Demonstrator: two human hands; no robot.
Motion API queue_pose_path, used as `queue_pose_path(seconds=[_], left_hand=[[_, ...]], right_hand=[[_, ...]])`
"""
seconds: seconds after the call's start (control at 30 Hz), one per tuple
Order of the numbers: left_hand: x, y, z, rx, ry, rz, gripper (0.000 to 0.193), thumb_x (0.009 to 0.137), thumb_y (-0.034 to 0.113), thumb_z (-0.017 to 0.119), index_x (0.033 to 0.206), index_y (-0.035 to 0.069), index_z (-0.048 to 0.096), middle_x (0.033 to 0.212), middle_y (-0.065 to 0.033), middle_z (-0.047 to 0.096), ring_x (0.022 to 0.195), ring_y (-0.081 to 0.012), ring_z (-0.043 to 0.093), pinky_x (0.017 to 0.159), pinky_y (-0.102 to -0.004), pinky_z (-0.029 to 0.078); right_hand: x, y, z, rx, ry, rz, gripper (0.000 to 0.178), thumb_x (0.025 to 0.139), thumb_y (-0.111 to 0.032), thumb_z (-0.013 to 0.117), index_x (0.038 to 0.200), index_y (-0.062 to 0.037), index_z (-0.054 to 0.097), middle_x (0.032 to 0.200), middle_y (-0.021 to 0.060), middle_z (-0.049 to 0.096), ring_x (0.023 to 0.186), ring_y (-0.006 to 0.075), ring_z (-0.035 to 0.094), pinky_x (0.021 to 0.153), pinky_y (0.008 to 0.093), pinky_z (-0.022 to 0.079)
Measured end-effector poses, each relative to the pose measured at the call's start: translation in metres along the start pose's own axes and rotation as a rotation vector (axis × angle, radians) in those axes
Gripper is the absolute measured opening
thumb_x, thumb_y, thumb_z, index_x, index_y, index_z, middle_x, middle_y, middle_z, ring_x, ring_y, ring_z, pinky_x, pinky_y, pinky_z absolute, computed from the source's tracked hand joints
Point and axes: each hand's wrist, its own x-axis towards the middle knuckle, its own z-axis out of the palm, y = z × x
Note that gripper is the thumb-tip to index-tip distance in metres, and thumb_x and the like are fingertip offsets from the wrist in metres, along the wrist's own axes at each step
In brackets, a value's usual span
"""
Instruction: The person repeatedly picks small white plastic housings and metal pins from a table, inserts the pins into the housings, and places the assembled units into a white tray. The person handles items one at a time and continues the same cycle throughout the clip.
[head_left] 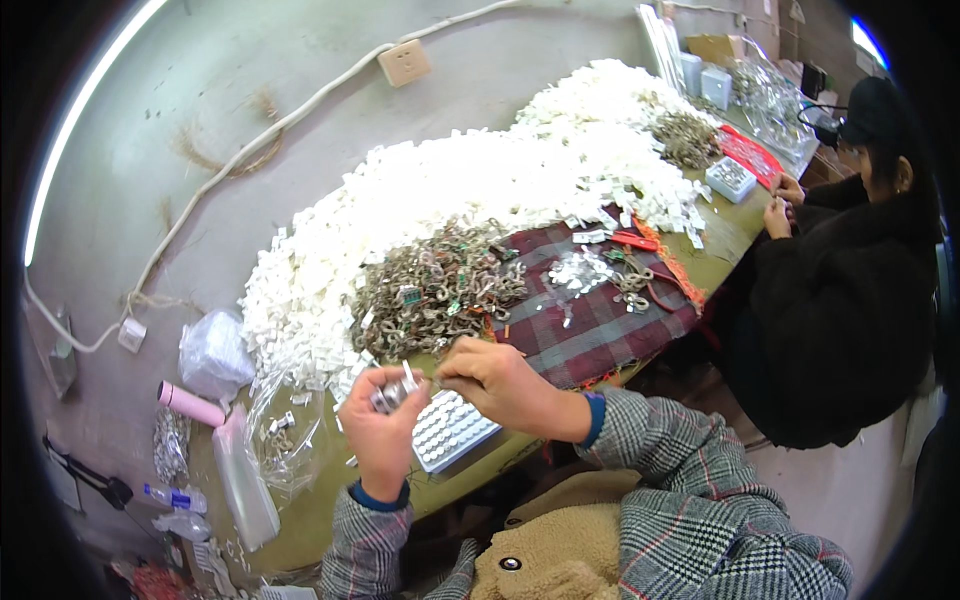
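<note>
Cluster of small grey parts [390, 397]: located in the left hand [380, 435], clamped between thumb and fingers, with a slim white piece projecting upward. Right hand [505, 385]: just beside the left, thumb and fingertips drawn together; whether they grip anything cannot be told. Tray [464, 452]: below the hands, carrying rows of round white pieces. Heap of grey-brown coils [430, 290]: beyond the hands, bordered by white pieces [335, 240]. Plaid cloth [590, 345]: right of the heap.
</note>
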Motion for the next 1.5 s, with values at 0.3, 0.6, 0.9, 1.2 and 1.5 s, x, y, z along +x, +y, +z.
queue_pose_path(seconds=[0.3, 0.6, 0.9, 1.2, 1.5], left_hand=[[0.074, -0.037, 0.017, 0.204, -0.041, -0.008, 0.014, 0.081, 0.003, 0.073, 0.094, -0.001, 0.068, 0.075, -0.0006, 0.067, 0.062, -0.0048, 0.059, 0.055, -0.0203, 0.046], [0.104, -0.048, -0.021, 0.072, -0.030, -0.115, 0.015, 0.084, 0.001, 0.071, 0.096, -0.005, 0.063, 0.081, -0.0127, 0.072, 0.065, -0.0130, 0.069, 0.060, -0.0231, 0.054], [0.165, -0.041, -0.069, 0.205, 0.188, -0.007, 0.024, 0.083, 0.003, 0.073, 0.103, -0.006, 0.062, 0.080, -0.0151, 0.074, 0.069, -0.0155, 0.071, 0.066, -0.0240, 0.053], [0.138, -0.038, -0.070, -0.053, 0.218, -0.133, 0.039, 0.083, 0.009, 0.078, 0.111, -0.006, 0.056, 0.080, -0.0122, 0.070, 0.061, -0.0119, 0.066, 0.042, -0.0168, 0.034], [0.052, -0.040, -0.067, -0.618, -0.047, -0.397, 0.023, 0.090, 0.011, 0.073, 0.106, 0.001, 0.059, 0.086, -0.0075, 0.068, 0.066, -0.0100, 0.063, 0.041, -0.0171, 0.035]], right_hand=[[0.050, 0.049, -0.030, 0.008, -0.127, 0.261, 0.021, 0.084, 0.005, 0.066, 0.104, 0.0033, 0.069, 0.087, 0.0090, 0.068, 0.080, 0.0142, 0.065, 0.072, 0.0294, 0.053], [0.065, 0.089, -0.036, -0.078, -0.110, 0.327, 0.028, 0.085, 0.003, 0.066, 0.113, 0.0028, 0.068, 0.103, 0.0110, 0.072, 0.091, 0.0147, 0.067, 0.082, 0.0295, 0.054], [0.099, 0.101, -0.046, -0.339, -0.207, 0.267, 0.018, 0.080, -0.008, 0.068, 0.094, 0.0035, 0.072, 0.086, 0.0191, 0.071, 0.078, 0.0316, 0.069, 0.075, 0.0393, 0.054], [0.146, 0.109, -0.013, -0.667, -0.296, 0.164, 0.012, 0.077, -0.004, 0.068, 0.086, 0.0029, 0.071, 0.088, 0.0188, 0.070, 0.081, 0.0350, 0.068, 0.075, 0.0408, 0.054], [0.098, 0.112, -0.018, -0.896, -0.487, -0.086, 0.022, 0.069, -0.003, 0.073, 0.091, -0.0034, 0.072, 0.091, 0.0168, 0.062, 0.094, 0.0377, 0.061, 0.084, 0.0452, 0.050]])
